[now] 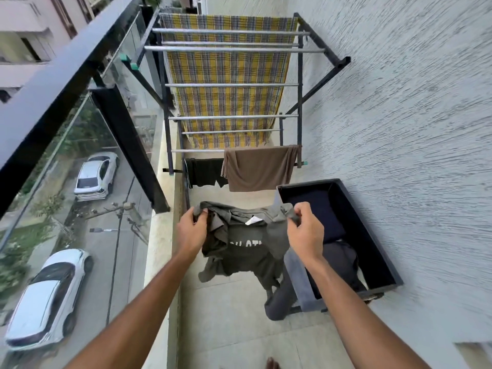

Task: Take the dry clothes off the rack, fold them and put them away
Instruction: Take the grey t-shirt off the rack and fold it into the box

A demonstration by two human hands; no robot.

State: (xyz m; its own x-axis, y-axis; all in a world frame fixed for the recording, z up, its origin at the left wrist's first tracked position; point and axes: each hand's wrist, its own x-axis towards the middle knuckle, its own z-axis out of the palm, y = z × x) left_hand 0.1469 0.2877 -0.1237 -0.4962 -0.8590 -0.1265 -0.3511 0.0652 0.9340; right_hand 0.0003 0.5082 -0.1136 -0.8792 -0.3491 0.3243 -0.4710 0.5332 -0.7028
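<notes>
Pinching dark grey T-shirt with white lettering (247, 249) at lower centre of frame, left hand (190, 231) and right hand (306, 234), fingers (299, 210) clamped on its shoulders. Shake flat, keep shoulders level, then fold toward black rectangular plastic crate (368, 235) at right.

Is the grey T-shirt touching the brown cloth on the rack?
Apart. The head view shows bare floor between the grey T-shirt and the brown cloth.
</notes>
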